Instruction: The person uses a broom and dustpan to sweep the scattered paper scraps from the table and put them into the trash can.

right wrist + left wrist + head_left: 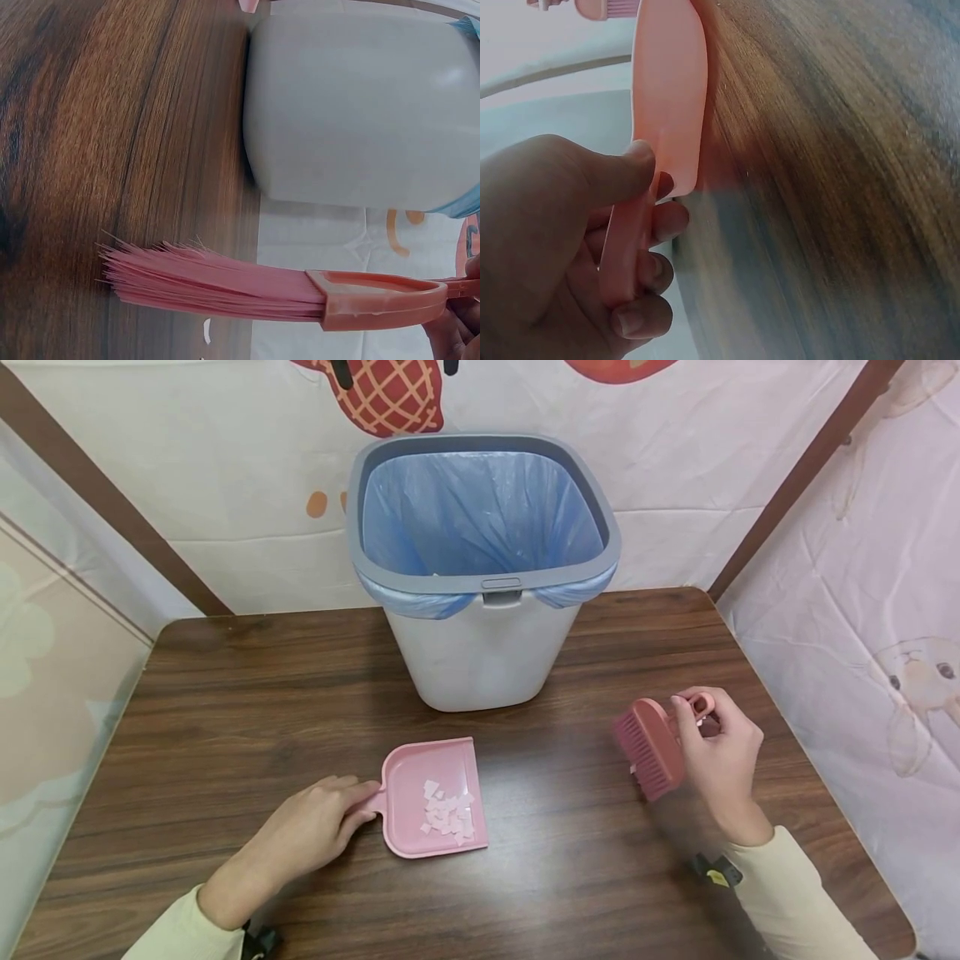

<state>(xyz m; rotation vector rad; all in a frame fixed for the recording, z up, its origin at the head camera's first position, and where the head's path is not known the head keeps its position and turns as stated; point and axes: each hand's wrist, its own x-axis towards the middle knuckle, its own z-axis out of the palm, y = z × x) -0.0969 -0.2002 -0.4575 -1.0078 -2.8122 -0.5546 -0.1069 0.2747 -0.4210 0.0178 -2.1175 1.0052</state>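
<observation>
My left hand grips the handle of a pink dustpan, which lies on the table with its straight lip facing right. Small white paper scraps are gathered near that lip. In the left wrist view, thumb and fingers wrap the dustpan's handle. On the right, my right hand holds a pink hand brush by its looped handle. The bristles point down at the tabletop; whether they touch it I cannot tell. A paper scrap shows beside them in the right wrist view.
A light grey trash bin with a blue liner stands at the back middle of the brown wooden table. Printed white cloth hangs behind, and more cloth hangs along the right side.
</observation>
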